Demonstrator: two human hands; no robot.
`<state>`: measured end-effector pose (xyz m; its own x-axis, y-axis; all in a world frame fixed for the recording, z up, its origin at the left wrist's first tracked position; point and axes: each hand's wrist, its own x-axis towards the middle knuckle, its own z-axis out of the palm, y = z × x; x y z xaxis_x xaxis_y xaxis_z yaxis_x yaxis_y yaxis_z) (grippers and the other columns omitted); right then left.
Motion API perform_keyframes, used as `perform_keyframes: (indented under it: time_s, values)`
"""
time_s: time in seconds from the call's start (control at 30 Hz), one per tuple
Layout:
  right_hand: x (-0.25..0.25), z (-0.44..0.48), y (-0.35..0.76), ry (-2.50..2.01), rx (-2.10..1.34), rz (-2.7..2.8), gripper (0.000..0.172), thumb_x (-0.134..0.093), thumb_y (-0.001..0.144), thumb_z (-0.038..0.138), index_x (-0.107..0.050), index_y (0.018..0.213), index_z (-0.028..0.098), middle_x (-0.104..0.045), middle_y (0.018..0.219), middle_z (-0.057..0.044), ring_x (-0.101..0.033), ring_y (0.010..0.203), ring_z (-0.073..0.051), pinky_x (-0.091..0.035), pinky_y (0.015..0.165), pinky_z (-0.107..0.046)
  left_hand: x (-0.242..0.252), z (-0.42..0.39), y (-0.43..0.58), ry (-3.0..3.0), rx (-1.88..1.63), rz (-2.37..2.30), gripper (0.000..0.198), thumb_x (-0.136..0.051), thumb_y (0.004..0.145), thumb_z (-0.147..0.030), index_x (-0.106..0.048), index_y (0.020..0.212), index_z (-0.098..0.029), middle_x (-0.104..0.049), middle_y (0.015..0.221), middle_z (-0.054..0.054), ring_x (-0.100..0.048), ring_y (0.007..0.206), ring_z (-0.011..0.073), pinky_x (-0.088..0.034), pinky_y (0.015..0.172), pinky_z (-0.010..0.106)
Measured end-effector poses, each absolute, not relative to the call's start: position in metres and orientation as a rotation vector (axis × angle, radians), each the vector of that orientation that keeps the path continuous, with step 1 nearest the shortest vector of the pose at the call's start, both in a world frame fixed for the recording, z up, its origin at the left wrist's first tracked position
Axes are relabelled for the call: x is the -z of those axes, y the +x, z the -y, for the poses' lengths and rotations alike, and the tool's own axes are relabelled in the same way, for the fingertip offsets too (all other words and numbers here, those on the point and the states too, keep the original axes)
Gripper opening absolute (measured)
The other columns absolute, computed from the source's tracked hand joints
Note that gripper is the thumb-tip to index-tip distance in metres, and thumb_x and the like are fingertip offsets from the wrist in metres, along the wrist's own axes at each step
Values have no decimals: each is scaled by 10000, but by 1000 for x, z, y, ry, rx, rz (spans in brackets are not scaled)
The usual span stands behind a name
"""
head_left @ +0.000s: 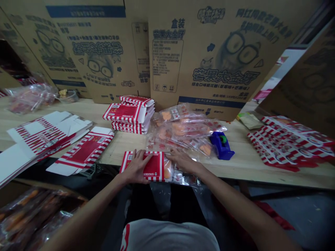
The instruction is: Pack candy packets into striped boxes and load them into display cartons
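- Hands: the left hand (137, 166) lies palm-down with fingers spread on top of a small red-and-white striped cardboard carton (154, 169). It presses on the carton rather than gripping it.
- The right hand (183, 159) is just beside it, also palm-down with fingers stretched out. It rests on a clear plastic packet with orange contents (168, 171) at the carton's open right end. The two hands are close together but do not touch.
- The carton lies flat at the near edge of the pale wooden table (243, 164), right in front of the person. The packet sits partly inside its mouth.
- Behind the right hand spreads a loose pile of the same clear packets (183, 129), with a blue plastic tape dispenser (221, 144) at its right edge.
- Behind the left hand stands a short stack of folded striped cartons (129, 115).
- Unfolded striped carton blanks (83, 151) lie to the left, some overhanging the table edge.
- A fanned row of striped cartons (288, 143) lies well apart to the right.
- Large brown corrugated shipping boxes with blue print (214, 59) line the back of the table.
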<state>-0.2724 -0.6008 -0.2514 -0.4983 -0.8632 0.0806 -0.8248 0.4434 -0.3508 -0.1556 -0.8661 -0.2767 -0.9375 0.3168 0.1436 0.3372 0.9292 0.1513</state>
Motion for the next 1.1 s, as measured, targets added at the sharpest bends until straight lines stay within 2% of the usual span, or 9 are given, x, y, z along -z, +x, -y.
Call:
perform_keyframes:
  time_s: [0.13, 0.3, 0.37, 0.47, 0.57, 0.67, 0.87, 1.0, 1.1]
  values:
    - [253, 605, -265, -1513, 180, -2666, 468, -466, 897, 81, -564, 1314, 271, -523, 1306, -154, -497, 1127, -294, -381, 944, -449, 277, 868, -157, -521, 323, 2997, 1178, -776, 470, -568, -311, 1467, -150, -377, 1387, 225, -329, 1314, 434, -138, 1124, 646]
    - [262, 620, -259, -1499, 219, -2680, 381, -471, 926, 138, -620, 1240, 293, -558, 1238, -142, -500, 1104, -296, -377, 930, -486, 270, 863, -162, -552, 253, 3099, 1210, -810, 429, -569, -349, 1462, -136, -376, 1402, 243, -337, 1306, 463, -157, 1107, 657]
    - [267, 618, -256, -1481, 387, -2712, 383, -467, 921, 137, -628, 1237, 282, -569, 1229, -141, -498, 1127, -293, -371, 955, -501, 268, 860, -162, -546, 235, 3147, 1247, -807, 431, -599, -317, 1482, -140, -340, 1445, 256, -302, 1337, 476, -167, 1102, 656]
    - [276, 590, -245, -1342, 874, -2916, 346, -444, 924, 157, -655, 1195, 201, -558, 1286, -155, -470, 1219, -282, -348, 1040, -485, 268, 860, -161, -520, 233, 3184, 1255, -793, 439, -641, -306, 1489, -155, -285, 1502, 256, -244, 1380, 479, -153, 1112, 646]
    - [287, 542, -226, -821, 1282, -3098, 340, -458, 939, 283, -640, 1205, 176, -598, 1253, -152, -510, 1198, -282, -372, 1055, -482, 271, 862, -159, -509, 239, 3159, 1248, -795, 434, -640, -324, 1481, -152, -308, 1494, 252, -269, 1365, 473, -151, 1117, 641]
    - [297, 513, -204, -376, 1386, -2961, 423, -461, 929, 417, -611, 1243, 176, -635, 1221, -158, -557, 1168, -309, -388, 1045, -527, 273, 860, -159, -526, 266, 3109, 1213, -802, 432, -615, -362, 1462, -147, -355, 1454, 245, -310, 1330, 467, -156, 1112, 651]
    - [290, 567, -171, -549, 1657, -2463, 552, -542, 893, 462, -453, 1388, 233, -627, 1275, -118, -571, 1194, -280, -404, 1052, -494, 262, 822, -148, -529, 395, 2972, 1162, -797, 458, -577, -361, 1460, -181, -403, 1373, 205, -344, 1276, 446, -208, 1096, 625]
    - [270, 593, -156, -474, 1959, -2655, 640, -747, 740, 419, -465, 1280, 222, -530, 1361, -139, -475, 1287, -307, -359, 1088, -511, 246, 780, -126, -24, 508, 2808, 1243, -791, 457, -630, -267, 1493, -184, -421, 1286, 187, -415, 1162, 425, -354, 992, 577]
    - [263, 591, -148, -248, 2283, -2469, 616, -790, 693, 391, -424, 1164, 237, -559, 1291, -131, -575, 1159, -274, -496, 948, -446, 240, 751, -107, 325, 638, 2661, 1338, -799, 424, -669, -199, 1511, -169, -430, 1246, 187, -440, 1116, 426, -393, 933, 588]
